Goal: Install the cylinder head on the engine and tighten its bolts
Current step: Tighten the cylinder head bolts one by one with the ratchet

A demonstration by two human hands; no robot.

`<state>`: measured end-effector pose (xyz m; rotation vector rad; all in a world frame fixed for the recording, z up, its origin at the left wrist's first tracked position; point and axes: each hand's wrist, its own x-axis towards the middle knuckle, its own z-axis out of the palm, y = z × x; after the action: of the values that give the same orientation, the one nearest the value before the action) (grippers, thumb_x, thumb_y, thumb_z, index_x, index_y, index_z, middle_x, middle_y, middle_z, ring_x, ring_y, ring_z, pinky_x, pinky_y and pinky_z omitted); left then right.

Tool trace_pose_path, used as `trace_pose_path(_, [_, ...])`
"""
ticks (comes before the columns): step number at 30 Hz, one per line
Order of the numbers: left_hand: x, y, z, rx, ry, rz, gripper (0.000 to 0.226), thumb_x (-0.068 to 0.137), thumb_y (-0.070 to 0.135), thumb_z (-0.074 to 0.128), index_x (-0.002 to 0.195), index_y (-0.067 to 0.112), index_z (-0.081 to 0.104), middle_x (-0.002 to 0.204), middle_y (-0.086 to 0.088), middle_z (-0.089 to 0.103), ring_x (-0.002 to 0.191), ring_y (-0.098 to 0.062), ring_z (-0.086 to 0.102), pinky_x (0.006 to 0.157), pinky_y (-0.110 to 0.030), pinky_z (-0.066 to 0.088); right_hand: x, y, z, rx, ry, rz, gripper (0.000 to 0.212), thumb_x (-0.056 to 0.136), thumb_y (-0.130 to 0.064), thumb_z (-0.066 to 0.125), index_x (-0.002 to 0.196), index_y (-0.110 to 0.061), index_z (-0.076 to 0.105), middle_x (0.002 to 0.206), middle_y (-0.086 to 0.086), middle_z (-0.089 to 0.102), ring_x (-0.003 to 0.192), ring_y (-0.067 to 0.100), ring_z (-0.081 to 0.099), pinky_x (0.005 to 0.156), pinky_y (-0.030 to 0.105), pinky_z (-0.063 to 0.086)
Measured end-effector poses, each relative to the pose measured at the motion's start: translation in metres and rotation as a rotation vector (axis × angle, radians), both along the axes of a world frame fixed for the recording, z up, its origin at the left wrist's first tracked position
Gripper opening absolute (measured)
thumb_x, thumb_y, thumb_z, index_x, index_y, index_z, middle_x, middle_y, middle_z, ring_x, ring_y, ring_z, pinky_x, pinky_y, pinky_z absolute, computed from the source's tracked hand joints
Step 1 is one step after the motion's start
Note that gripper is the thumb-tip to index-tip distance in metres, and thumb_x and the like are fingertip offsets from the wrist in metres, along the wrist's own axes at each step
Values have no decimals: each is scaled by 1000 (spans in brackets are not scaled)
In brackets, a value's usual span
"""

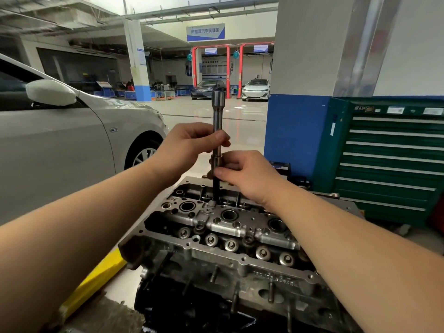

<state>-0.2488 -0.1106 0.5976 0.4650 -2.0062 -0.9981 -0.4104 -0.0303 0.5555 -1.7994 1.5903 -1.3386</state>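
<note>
The cylinder head (230, 227) sits on the engine (216, 292) in the lower middle of the view, its row of round valve caps facing the camera; a long steel extension bar (218, 121) stands upright over its far edge, at about twelve o'clock from the head's centre, with a dark thin shaft (215, 188) running from the bar's lower collar down into a hole in the head; the left hand (189, 145) is curled round the middle of the bar, thumb pressed across its front; the right hand (245, 174), just below at about four o'clock from the left, pinches the lower collar with thumb and fingers, so both hands are clamped on the same tool; a white car (72, 140) stands at nine o'clock, close to the bench; a green tool cabinet (389, 159) with many drawers stands at three o'clock, beside a blue and white pillar (300, 92); a yellow strip (93, 284) lies at seven o'clock under the left forearm.
</note>
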Motion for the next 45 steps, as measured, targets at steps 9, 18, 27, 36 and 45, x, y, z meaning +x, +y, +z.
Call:
trace_pose_path(9, [5,16,45,16,173,140,34,94,33,79,118,11,69,101,-6,78,90,-23,77,74,-33,65,7,-2,-2,-50,3,-115,20,79,-41,89,85,-37,70,82,-27,73,75,-8,68,66,19,47])
trace_pose_path(18, [11,19,58,160,81,-73,23,108,18,57,126,6,67,113,-18,76,103,-34,75,87,-47,65,16,6,5,-14,-107,28,26,97,-7,70,108,-31,68,108,-4,79,95,11,77,103,43,56])
trace_pose_path(27, [0,34,60,144,159,66,22,90,16,83,110,10,75,105,-17,76,90,-29,78,74,-39,66,19,5,6,-62,-66,-109,20,87,-35,83,99,-40,68,101,-10,76,89,7,74,91,36,58])
trace_pose_path(36, [6,36,65,312,101,-98,28,108,14,56,134,10,64,125,-17,74,111,-33,75,95,-52,61,19,7,8,-44,-114,-92,23,88,-15,82,91,-33,68,93,-3,77,84,17,77,87,46,62])
trace_pose_path(45, [-40,54,58,533,284,146,30,98,25,48,69,18,47,50,4,35,45,-16,26,53,-28,27,22,10,10,-22,35,-107,16,90,-39,79,102,-34,69,102,-15,75,94,3,70,86,32,53])
